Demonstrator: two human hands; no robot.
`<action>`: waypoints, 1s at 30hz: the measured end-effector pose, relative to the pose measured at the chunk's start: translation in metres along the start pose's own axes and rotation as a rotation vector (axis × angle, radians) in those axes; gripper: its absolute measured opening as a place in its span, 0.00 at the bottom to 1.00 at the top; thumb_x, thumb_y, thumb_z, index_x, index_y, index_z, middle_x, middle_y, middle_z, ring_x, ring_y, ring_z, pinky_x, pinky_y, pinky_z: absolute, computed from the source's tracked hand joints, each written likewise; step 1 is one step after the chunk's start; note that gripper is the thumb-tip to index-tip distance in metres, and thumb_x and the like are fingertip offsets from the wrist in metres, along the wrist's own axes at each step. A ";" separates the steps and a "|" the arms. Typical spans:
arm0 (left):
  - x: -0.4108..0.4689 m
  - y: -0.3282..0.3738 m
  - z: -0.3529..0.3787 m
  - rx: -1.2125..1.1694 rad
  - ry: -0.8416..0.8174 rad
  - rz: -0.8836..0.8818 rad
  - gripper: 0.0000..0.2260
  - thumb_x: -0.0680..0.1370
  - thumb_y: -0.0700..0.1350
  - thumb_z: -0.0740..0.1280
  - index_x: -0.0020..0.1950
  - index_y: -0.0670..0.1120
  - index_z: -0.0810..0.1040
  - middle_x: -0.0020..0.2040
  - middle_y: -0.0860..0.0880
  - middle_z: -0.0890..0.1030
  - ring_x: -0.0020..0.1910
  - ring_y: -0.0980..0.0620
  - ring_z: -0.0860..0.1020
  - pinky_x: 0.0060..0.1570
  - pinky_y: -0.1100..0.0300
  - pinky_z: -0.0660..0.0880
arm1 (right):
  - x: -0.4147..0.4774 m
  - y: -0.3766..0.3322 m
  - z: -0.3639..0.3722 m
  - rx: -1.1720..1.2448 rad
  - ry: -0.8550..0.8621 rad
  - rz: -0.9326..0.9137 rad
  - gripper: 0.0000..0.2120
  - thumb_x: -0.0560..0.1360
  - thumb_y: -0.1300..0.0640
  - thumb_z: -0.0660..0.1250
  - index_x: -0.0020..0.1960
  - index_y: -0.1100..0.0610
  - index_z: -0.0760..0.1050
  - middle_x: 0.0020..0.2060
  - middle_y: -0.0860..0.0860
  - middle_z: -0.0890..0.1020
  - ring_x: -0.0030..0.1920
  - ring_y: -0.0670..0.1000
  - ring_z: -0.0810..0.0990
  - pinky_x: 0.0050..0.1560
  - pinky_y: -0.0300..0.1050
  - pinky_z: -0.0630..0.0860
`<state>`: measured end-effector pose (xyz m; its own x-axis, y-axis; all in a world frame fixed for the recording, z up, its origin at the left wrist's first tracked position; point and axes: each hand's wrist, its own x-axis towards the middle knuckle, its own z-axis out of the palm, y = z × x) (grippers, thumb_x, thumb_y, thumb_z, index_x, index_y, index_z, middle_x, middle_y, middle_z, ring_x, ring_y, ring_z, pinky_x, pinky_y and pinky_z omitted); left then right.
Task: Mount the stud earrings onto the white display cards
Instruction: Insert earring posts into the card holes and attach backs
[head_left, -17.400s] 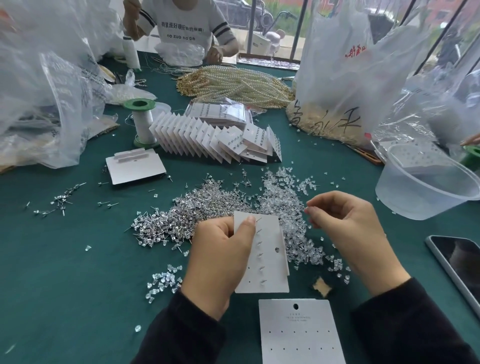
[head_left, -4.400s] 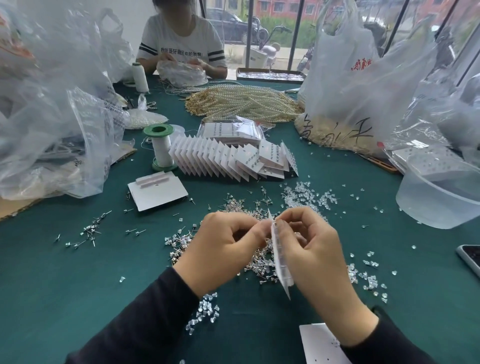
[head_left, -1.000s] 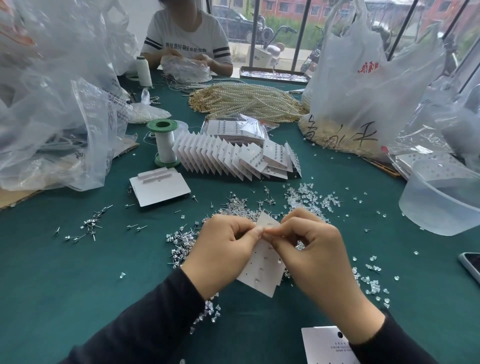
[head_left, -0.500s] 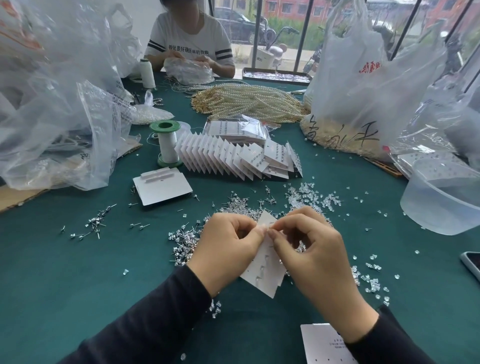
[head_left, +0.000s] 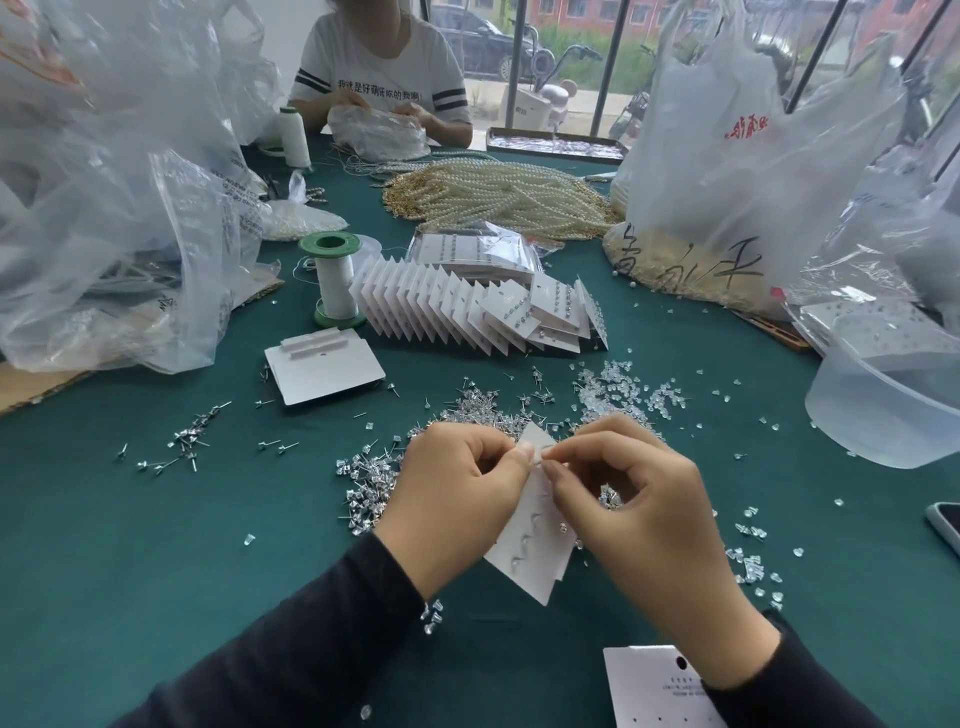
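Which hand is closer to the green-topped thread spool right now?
Left. The green-topped thread spool stands beyond and to the left of both hands. The left hand holds the card on its left side; the right hand is across it, farther away.

The left sleeve (head_left: 291, 649) and the right sleeve (head_left: 795, 680) are long and near-black (plain fabric, softly creased along the forearms), each ending in a close cuff at the wrist. Beyond the cuffs the left hand (head_left: 452, 501) and right hand (head_left: 641, 512) are bare, with short nails.
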<state>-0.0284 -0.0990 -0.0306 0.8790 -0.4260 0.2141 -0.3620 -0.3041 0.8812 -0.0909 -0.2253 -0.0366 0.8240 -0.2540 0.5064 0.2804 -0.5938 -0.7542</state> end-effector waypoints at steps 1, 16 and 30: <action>0.000 0.001 0.000 0.010 0.001 0.004 0.17 0.74 0.41 0.66 0.27 0.37 0.74 0.22 0.51 0.65 0.22 0.57 0.62 0.24 0.68 0.58 | 0.000 0.000 0.000 0.003 0.004 0.009 0.04 0.68 0.65 0.72 0.37 0.57 0.81 0.35 0.48 0.79 0.34 0.48 0.77 0.34 0.38 0.74; -0.001 0.000 -0.001 0.147 0.070 0.071 0.15 0.72 0.41 0.67 0.26 0.39 0.74 0.20 0.52 0.65 0.26 0.56 0.67 0.26 0.69 0.62 | -0.003 -0.003 0.009 -0.087 -0.024 -0.012 0.06 0.66 0.67 0.71 0.34 0.58 0.79 0.32 0.48 0.78 0.31 0.48 0.76 0.32 0.43 0.74; 0.003 0.006 -0.013 -0.187 -0.184 -0.078 0.18 0.74 0.53 0.66 0.31 0.42 0.78 0.26 0.48 0.78 0.24 0.57 0.72 0.26 0.65 0.69 | -0.001 0.001 0.006 -0.039 0.058 -0.016 0.04 0.68 0.63 0.69 0.37 0.55 0.78 0.35 0.46 0.79 0.37 0.45 0.78 0.38 0.37 0.75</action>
<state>-0.0239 -0.0908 -0.0197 0.8245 -0.5605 0.0772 -0.2165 -0.1864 0.9583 -0.0881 -0.2207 -0.0401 0.7894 -0.2879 0.5422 0.2726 -0.6269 -0.7298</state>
